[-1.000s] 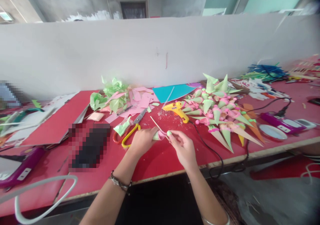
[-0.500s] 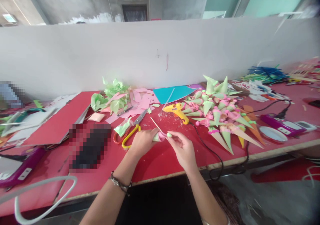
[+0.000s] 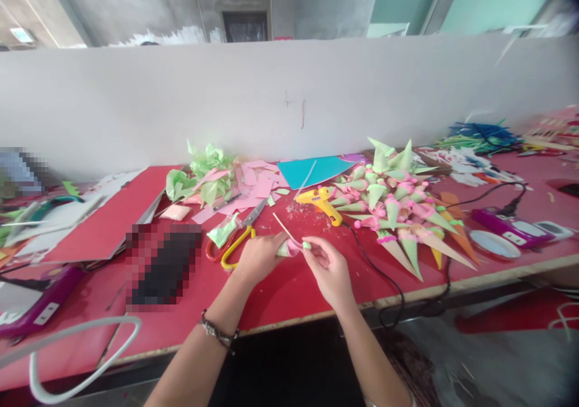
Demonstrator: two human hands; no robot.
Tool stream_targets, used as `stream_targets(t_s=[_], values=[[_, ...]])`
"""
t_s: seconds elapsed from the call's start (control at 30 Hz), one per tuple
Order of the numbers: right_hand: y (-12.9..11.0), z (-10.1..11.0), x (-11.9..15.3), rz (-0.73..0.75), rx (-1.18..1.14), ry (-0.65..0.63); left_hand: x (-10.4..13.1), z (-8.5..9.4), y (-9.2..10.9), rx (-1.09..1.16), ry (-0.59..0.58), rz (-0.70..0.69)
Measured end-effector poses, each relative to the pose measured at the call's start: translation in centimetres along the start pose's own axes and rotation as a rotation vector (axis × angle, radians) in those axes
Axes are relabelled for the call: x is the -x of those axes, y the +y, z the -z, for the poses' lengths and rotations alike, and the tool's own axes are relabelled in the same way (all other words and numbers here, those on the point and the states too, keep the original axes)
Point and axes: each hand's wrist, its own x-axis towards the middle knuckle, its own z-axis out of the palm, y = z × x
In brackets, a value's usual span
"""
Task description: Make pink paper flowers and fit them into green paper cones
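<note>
Left grip: with the left hand [image 3: 260,254], closed around the body of a rolled cone [image 3: 283,250], low over the near part of the bench [image 3: 289,301]. Right grip: with the right hand [image 3: 330,267], pinched at the fingertips on a green ball [image 3: 307,246].

Key relation: from left grip to cone mouth, a short way to the right; long axis roughly crosswise, between both hands. Narrow end hidden in the left fingers. Nearer to the flared pink end: right hand. Green ball right at that end; contact with the rim too small to confirm. Thin stick [image 3: 281,223] slanting from upper left down to the pink rim; cannot tell by which hand held.

Materials: cone pale green outside, pink at the mouth, apparently thin sheet or foam, smooth and curled. Green ball matte, rounded, soft-looking. Stick pale, straight, likely wood.

Nearby: beyond the hands, yellow glue gun [image 3: 322,202] of hard plastic, with clear stringy bits around the nozzle; to the right, heap of cones [image 3: 392,205], pointed, green and pink; to the left, scissors [image 3: 231,255] with a yellow and red handle, and flat pink scraps [image 3: 260,185] farther back.
</note>
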Motion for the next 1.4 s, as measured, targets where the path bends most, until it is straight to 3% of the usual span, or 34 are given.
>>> stream_targets(t_s=[0.37,0.6,0.77,0.9,1.07,1.17,1.4], values=[[0.4,0.0,-0.1,-0.024,0.005,0.005,-0.1,-1.0,-0.6,0.027,0.167,0.204],[0.3,0.0,0.0,-0.020,0.067,-0.029,-0.3,-2.2,-1.2,0.148,0.329,0.142],[0.1,-0.1,-0.1,-0.014,0.088,-0.034,-0.4,-1.3,-1.1,0.160,0.454,0.067],[-0.1,-0.1,-0.2,-0.006,0.091,-0.036,-0.5,0.4,-2.3,0.179,0.503,0.161],[-0.6,-0.1,-0.1,-0.028,0.093,-0.038,-0.7,2.4,-5.5,-0.036,0.416,0.404],[-0.7,-0.2,0.0,-0.033,0.108,-0.045,-0.7,3.0,-7.4,-0.138,0.242,0.549],[-0.6,-0.1,0.0,-0.007,0.151,-0.090,0.1,1.8,-9.0,-0.059,0.050,0.564]])
